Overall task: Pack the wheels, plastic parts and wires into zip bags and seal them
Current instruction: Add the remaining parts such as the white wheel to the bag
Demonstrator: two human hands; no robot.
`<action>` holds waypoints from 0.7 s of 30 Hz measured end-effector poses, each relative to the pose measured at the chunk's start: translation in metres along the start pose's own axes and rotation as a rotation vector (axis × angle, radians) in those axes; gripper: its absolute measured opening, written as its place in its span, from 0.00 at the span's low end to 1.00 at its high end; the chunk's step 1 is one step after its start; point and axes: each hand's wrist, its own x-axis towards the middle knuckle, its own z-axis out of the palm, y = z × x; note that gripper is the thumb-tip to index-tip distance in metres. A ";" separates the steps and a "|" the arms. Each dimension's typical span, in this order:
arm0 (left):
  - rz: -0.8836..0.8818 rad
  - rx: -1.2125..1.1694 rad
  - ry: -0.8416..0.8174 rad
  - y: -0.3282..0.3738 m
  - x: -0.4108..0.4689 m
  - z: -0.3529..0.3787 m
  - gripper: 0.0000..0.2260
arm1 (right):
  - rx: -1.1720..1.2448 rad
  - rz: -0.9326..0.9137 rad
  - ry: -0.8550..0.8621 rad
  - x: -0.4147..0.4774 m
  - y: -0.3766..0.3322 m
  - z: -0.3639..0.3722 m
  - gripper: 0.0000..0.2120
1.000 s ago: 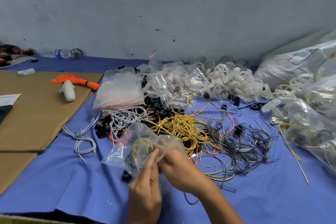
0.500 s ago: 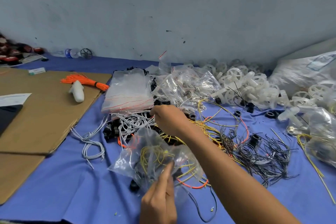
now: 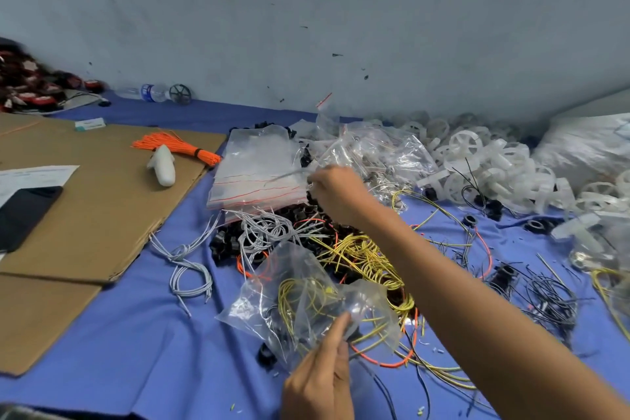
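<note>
pinches the part-filled zip bag [image 3: 300,286] near the blue cloth's [image 3: 136,351] front edge with the left hand [image 3: 317,382]; nips a thin grey strand [image 3: 286,176] in the right hand [image 3: 337,193], mid-cloth. best to spread the bag's mouth, coil the strand in, keep ends clear of the zip.

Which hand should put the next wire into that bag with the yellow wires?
The right hand. It hovers beside the stack of empty bags, apparently pinching a blurred grey strand. The left hand is busy pinching the zip bag of yellow wires, so it is best left holding that steady.
</note>
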 end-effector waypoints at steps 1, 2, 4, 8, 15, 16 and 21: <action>-0.002 0.001 -0.012 0.001 0.000 -0.002 0.19 | 0.060 0.013 0.060 -0.007 0.002 -0.014 0.15; -0.007 0.000 -0.025 0.001 -0.001 -0.003 0.18 | 0.127 0.027 0.123 -0.016 0.003 -0.029 0.16; -0.028 -0.019 -0.049 0.001 -0.005 -0.005 0.13 | 0.267 0.053 0.255 -0.043 0.010 -0.053 0.15; -0.115 -0.071 -0.066 0.001 -0.012 -0.006 0.18 | 0.641 0.068 0.465 -0.129 0.025 -0.082 0.13; -0.193 -0.098 -0.135 0.006 -0.010 -0.008 0.15 | 0.994 0.235 0.187 -0.267 0.042 -0.072 0.12; -0.166 -0.085 -0.142 0.005 -0.012 -0.008 0.15 | 0.969 0.256 0.136 -0.272 0.040 -0.065 0.12; -0.083 0.019 -0.209 0.002 -0.016 -0.005 0.15 | 0.799 0.330 -0.002 -0.262 0.008 -0.017 0.10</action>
